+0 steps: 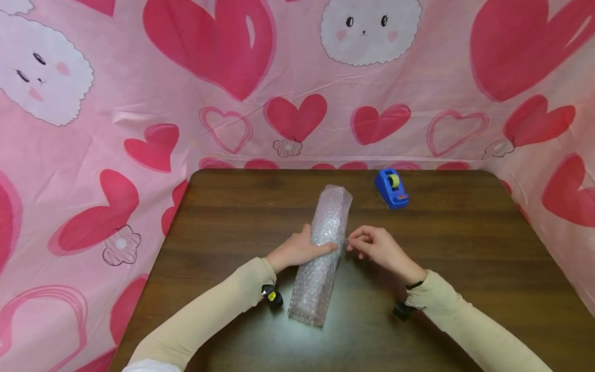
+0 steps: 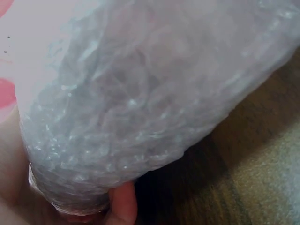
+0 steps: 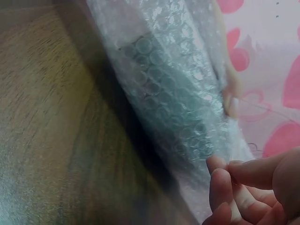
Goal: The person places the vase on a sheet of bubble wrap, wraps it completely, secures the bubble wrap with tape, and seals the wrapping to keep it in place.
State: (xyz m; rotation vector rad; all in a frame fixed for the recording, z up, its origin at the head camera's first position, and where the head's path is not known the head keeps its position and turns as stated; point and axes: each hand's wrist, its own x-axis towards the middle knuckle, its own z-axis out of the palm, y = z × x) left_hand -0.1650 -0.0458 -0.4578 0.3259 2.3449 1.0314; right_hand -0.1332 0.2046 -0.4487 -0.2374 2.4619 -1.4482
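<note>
A long bundle of bubble wrap (image 1: pixel 328 217) lies slantwise on the table, its far end tipped to the right. Something dark shows through the clear bubbles in the right wrist view, but its kind is hidden. My left hand (image 1: pixel 302 248) grips the bundle at its middle, the thumb across the top and a fingertip (image 2: pixel 123 201) curled at its underside. On the bundle's right side, my right hand (image 1: pixel 377 248) pinches thumb and index finger together close to the wrap. A thin clear strip, hard to make out, appears between those fingertips and the wrap.
A blue tape dispenser (image 1: pixel 391 190) with a yellowish roll stands near the back edge of the dark wooden table (image 1: pixel 251 206), right of the bundle. Pink cloth (image 1: pixel 297 77) with hearts hangs behind the table and along both sides.
</note>
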